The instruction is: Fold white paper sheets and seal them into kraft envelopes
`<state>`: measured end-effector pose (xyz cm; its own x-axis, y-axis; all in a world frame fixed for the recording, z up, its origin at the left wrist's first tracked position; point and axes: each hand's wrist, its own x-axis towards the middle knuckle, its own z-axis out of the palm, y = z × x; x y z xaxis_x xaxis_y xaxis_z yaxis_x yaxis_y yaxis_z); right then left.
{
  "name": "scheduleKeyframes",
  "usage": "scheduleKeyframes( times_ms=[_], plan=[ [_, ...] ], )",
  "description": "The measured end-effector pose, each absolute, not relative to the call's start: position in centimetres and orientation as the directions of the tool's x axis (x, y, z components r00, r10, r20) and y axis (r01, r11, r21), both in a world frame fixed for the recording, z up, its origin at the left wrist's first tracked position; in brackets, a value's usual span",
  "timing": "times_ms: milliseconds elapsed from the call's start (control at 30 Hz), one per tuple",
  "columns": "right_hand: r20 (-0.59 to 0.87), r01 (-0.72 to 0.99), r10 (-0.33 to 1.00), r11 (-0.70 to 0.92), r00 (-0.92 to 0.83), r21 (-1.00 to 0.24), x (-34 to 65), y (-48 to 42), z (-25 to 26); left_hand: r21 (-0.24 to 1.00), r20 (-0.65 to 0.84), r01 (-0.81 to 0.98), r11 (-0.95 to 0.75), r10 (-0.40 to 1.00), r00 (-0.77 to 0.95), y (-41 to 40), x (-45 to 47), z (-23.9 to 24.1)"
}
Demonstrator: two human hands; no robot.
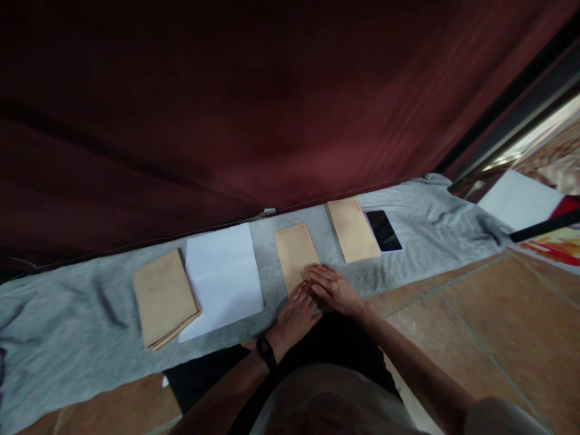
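A brown envelope [295, 252] lies on a grey cloth [90, 308] in front of me. Both hands rest on its near end with fingers stretched flat. My left hand [295, 315], with a black band at the wrist, presses the near left corner. My right hand [334, 290] lies just right of it, fingers pointing left across the envelope's lower edge. Neither hand grips anything.
A stack of brown envelopes [163, 297] lies at the left, white paper sheets [223, 278] beside it. Another brown envelope [352, 229] and a black phone [383, 230] lie at the right. A dark red curtain [226, 109] hangs behind. Brown floor tiles [489, 314] lie at the right.
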<state>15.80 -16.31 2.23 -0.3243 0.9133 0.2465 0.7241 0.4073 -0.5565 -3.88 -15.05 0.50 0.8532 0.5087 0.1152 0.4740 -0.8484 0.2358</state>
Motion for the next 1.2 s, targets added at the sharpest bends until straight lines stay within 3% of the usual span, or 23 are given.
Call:
scheduleKeyframes(
  times_ms=[100, 200, 600, 1000, 1100, 1200],
  plan=[
    [0.226, 0.806, 0.907, 0.419, -0.354, -0.418, 15.2, -14.6, 1.6, 0.218, 0.121, 0.486, -0.846, 0.517, 0.847, -15.5, -3.9, 0.5],
    [0.228, 0.855, 0.923, 0.375, -0.309, -0.359, 14.6, -12.9, 1.0, 0.214, 0.143, 0.482, -0.849, 0.516, 0.845, -15.4, -3.9, 0.5],
    [0.198, 0.944, 0.967, 0.211, -0.163, -0.254, 14.5, -6.7, 0.0, 0.208, 0.136, 0.452, -0.867, 0.484, 0.865, -15.0, -4.0, 1.3],
    [0.205, 0.956, 0.975, 0.133, -0.080, -0.260, 14.4, -5.0, 0.8, 0.092, 0.099, 0.519, -0.850, 0.526, 0.844, -16.0, -4.7, 1.6],
    [0.231, 0.944, 0.965, 0.189, -0.127, -0.272, 13.4, -5.5, 1.1, 0.072, 0.107, 0.514, -0.855, 0.518, 0.848, -16.1, -4.7, 1.5],
    [0.226, 0.882, 0.914, 0.390, -0.336, -0.265, 11.8, -6.2, 1.1, 0.058, 0.106, 0.509, -0.859, 0.513, 0.852, -16.1, -4.8, 1.3]
  ],
)
